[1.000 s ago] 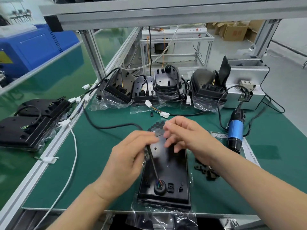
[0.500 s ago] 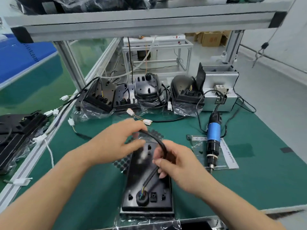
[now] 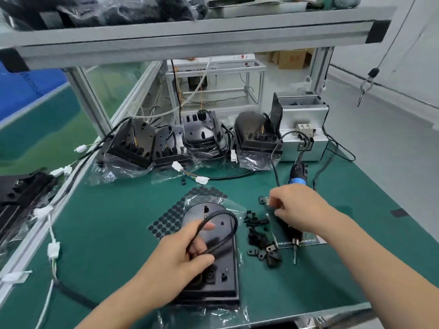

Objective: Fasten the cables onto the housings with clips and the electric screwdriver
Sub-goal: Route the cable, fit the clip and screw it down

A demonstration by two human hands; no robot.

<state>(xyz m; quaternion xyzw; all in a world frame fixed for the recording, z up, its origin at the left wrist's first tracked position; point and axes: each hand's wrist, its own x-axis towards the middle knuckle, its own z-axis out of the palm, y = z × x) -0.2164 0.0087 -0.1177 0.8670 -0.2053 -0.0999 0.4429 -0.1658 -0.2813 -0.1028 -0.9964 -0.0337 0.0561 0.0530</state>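
grips looped cable [image 3: 229,218] in left hand [image 3: 187,255], over housing [image 3: 228,279] at bench [image 3: 118,222] centre, long axis front-to-back. holds right hand [image 3: 297,210], fingers curled, contents not discernible, by clips [image 3: 257,238] just right of housing: nearer for pickup.

factory assembly bench | green mat [image 3: 118,222] | aluminium frame [image 3: 190,36] | bagged housings [image 3: 202,134]
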